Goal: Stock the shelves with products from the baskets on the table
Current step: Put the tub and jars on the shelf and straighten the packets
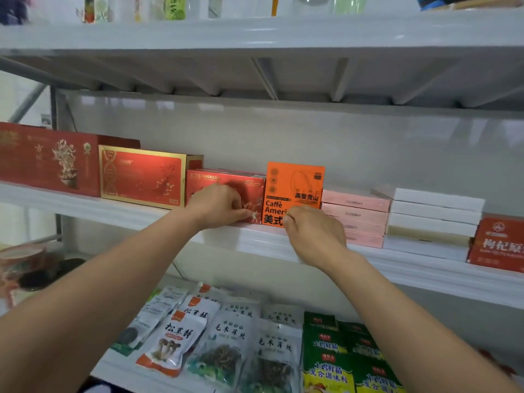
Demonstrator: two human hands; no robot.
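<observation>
On the white metal middle shelf (255,239), an upright orange cardboard coffee box (295,182) stands between a flat red carton (204,184) and stacked pink boxes (357,211). The right hand (312,234) pinches the coffee box's lower edge. The left hand (218,205) grips the red carton's lower corner with curled fingers.

The white shelf board (255,240) looks like painted metal, smooth and glossy, with light streaks along its front lip. The orange upright coffee box (295,188) is matt card. At its nine o'clock, the red flat box (224,177) is shinier card with gold foil print. At six o'clock below, the clear-and-white mushroom pouches (226,336) are glossy, crinkled plastic film. The green seasoning sachets (326,350) gleam likewise.
</observation>
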